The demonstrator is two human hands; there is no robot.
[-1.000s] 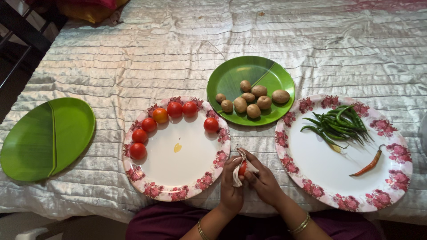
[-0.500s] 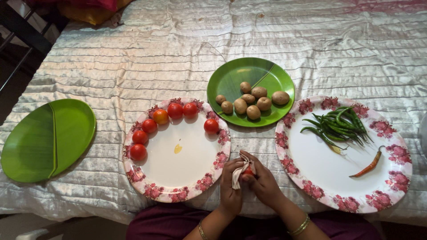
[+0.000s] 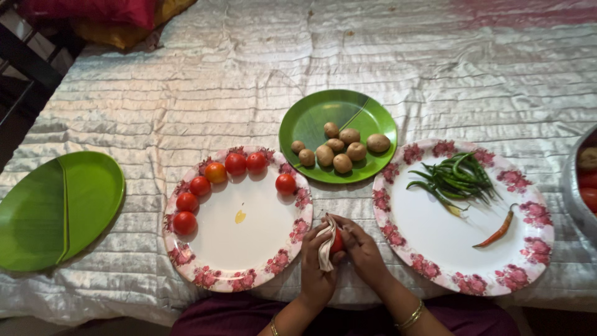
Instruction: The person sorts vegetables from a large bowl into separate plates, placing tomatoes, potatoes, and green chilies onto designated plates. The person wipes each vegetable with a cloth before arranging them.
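Head view, person seated at the 6 o'clock edge of a bed covered with a pale quilted sheet [image 3: 398,56]. Both hands meet just above the lap: the left hand [image 3: 318,264] curls its fingers round a small white cloth [image 3: 325,246], pressing it against a red tomato [image 3: 337,241]; the right hand [image 3: 362,249] pinches the same tomato from the other side, fingertips drawn together. The tomato sits between the two palms, held off the sheet, in the gap between the two floral plates.

At 9 o'clock of the hands, a floral plate [image 3: 249,274] carries seven tomatoes [image 3: 235,163] set in an arc along its far rim, apparently those already wiped; most of that plate is bare. At 12 o'clock, a round green plate [image 3: 311,115] holds small potatoes [image 3: 341,150]. At 3 o'clock, a second floral plate [image 3: 528,249] bears green chillies [image 3: 457,177] and one red chilli [image 3: 496,231]. Far at 9 o'clock lies a green leaf-shaped plate [image 3: 56,208]. At the right frame edge, a metal bowl [image 3: 569,186] shows more tomatoes, which I judge yet to be handled. Work appears partway through.
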